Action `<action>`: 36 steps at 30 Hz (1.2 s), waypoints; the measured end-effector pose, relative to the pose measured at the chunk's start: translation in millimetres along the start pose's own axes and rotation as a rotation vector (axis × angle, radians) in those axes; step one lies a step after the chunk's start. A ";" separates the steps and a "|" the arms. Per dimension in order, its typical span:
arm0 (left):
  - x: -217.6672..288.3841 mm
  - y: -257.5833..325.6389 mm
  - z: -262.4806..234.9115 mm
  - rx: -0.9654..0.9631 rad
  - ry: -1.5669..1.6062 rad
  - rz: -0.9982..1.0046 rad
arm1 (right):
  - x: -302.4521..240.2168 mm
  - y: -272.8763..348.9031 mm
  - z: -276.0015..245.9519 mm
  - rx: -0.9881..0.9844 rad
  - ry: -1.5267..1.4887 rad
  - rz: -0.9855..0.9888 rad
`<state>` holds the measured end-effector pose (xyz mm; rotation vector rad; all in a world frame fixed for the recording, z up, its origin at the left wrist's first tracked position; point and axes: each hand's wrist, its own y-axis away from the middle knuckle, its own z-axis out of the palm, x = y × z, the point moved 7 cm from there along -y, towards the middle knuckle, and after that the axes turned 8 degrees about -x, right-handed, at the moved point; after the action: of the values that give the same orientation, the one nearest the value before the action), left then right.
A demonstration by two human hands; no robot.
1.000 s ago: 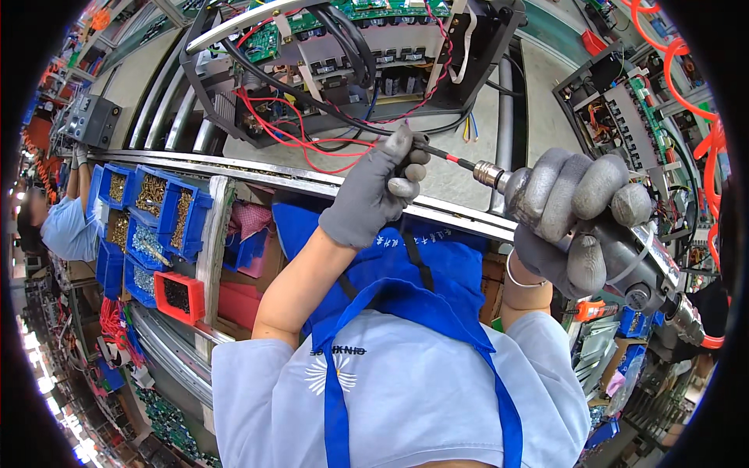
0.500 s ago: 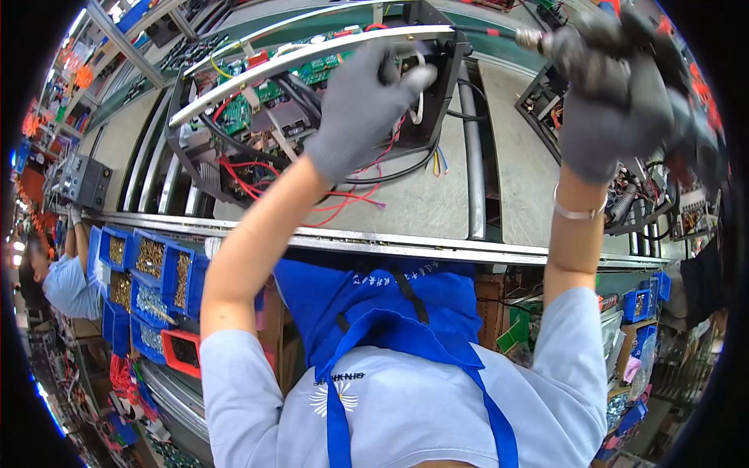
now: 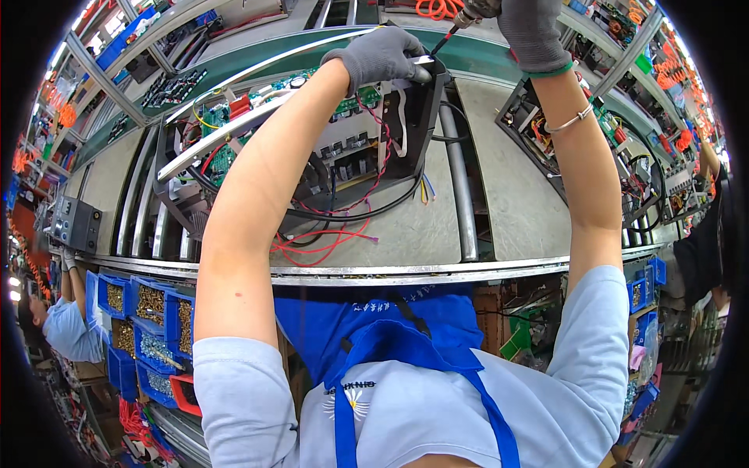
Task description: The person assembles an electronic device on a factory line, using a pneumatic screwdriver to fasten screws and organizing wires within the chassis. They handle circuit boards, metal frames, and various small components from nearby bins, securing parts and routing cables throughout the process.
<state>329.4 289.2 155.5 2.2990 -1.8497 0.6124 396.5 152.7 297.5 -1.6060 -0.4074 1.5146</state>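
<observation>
A black open-topped chassis [image 3: 417, 140] stands on the roller conveyor, with green circuit boards [image 3: 226, 160] and wiring inside. A pale metal bar [image 3: 195, 156] runs along its top. My left hand [image 3: 382, 58], in a grey glove, is closed around the bar's far right end at the chassis corner. Beyond it, my gloved right hand [image 3: 534, 35] grips a power screwdriver [image 3: 474, 11], partly cut off by the upper edge. Its bit points down left at that corner; whether it touches a screw I cannot tell. Red wires [image 3: 328, 242] hang out of the chassis's near side.
A second open chassis [image 3: 538, 148] stands to the right on the conveyor. Steel rollers [image 3: 460, 187] lie between grey plates. Blue bins [image 3: 152, 304] of screws hang at the near left, beside a red bin [image 3: 184, 394]. Another person [image 3: 66, 312] works at the far left.
My right hand has swung up and left, bringing the screwdriver to the chassis corner. My left hand has moved up from over the boards to the bar's end. The chassis appears slightly lower left.
</observation>
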 end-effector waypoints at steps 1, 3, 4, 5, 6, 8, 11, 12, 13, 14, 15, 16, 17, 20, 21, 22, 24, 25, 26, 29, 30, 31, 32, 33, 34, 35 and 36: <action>1.9 1.4 -0.6 0.008 -0.018 0.006 | -0.8 -1.9 1.6 0.045 0.005 0.009; 2.2 3.4 -2.9 0.010 -0.031 0.003 | 4.3 -3.5 3.0 0.038 -0.006 0.051; 1.6 2.5 -2.0 0.003 -0.023 0.000 | 8.5 -3.7 1.3 -0.012 -0.016 0.086; 0.7 1.9 -0.6 -0.005 -0.014 -0.004 | 12.4 -3.7 1.5 -0.062 -0.028 0.121; 0.4 1.2 1.0 -0.012 0.008 0.008 | 12.4 -3.9 1.5 -0.076 -0.021 0.112; -1.8 1.2 -1.4 -0.017 0.043 0.024 | 9.6 -7.4 5.7 -0.110 -0.016 0.087; -1.1 5.9 -2.2 0.006 0.011 0.004 | 13.6 -10.9 10.0 -0.120 -0.038 0.095; -2.2 7.6 -4.4 0.008 -0.004 -0.019 | 17.8 -14.6 11.9 -0.127 -0.046 0.126; 19.4 -9.1 -1.0 0.002 0.003 0.040 | 5.3 -16.3 -3.7 -0.098 0.021 0.147; 8.0 2.7 -3.6 0.000 -0.022 -0.029 | 22.5 -21.4 4.8 -0.118 -0.030 0.190; -6.5 12.1 -5.0 0.000 -0.021 -0.051 | 43.8 -34.8 13.2 -0.085 -0.106 0.128; -1.5 9.3 -5.0 0.002 -0.020 -0.027 | 41.5 -35.5 15.0 -0.123 -0.055 0.177; 3.4 6.5 -5.5 0.004 -0.018 -0.004 | 35.6 -38.5 16.8 -0.161 -0.005 0.226; 7.4 2.4 -3.9 0.037 -0.019 0.034 | 41.5 -48.3 18.3 -0.094 0.109 0.328; 5.1 4.0 -4.9 0.056 -0.021 0.037 | 57.3 -60.3 13.9 -0.119 0.101 0.362; 5.5 5.5 -5.3 0.045 -0.027 0.029 | 64.2 -65.2 16.4 -0.145 0.090 0.394; 8.5 6.4 -5.2 0.022 -0.037 0.017 | 68.6 -71.0 15.3 -0.102 0.109 0.336; 7.4 6.5 -5.0 0.030 -0.036 0.011 | 65.9 -69.2 19.0 -0.091 0.105 0.327; 6.5 6.4 -4.6 0.038 -0.035 0.005 | 63.3 -67.8 22.0 -0.080 0.101 0.318; 6.0 6.8 -4.8 0.022 -0.051 -0.016 | 59.8 -64.8 24.0 -0.044 0.179 0.348; 6.2 7.1 -5.0 0.010 -0.059 -0.024 | 60.5 -65.0 24.2 -0.056 0.179 0.339; 4.6 6.1 -5.6 0.007 -0.054 -0.034 | 60.7 -66.5 24.7 -0.069 0.177 0.327; 5.1 5.3 -5.7 0.016 -0.053 -0.016 | 61.1 -68.3 25.1 -0.082 0.175 0.314; 5.7 4.9 -5.0 0.024 -0.052 0.002 | 61.5 -69.8 22.9 -0.060 0.187 0.290; 4.4 4.1 -4.3 0.033 -0.051 0.019 | 63.2 -71.2 21.1 -0.039 0.198 0.265; 1.5 2.7 -3.6 0.035 -0.036 0.024 | 65.0 -72.9 19.2 -0.018 0.210 0.240; -1.0 1.0 -3.4 0.036 -0.020 0.029 | 69.5 -75.8 18.7 -0.020 0.180 0.233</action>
<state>327.5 291.1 158.1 2.3133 -1.8990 0.6341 417.5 254.0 312.4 -1.8394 -0.1392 1.5219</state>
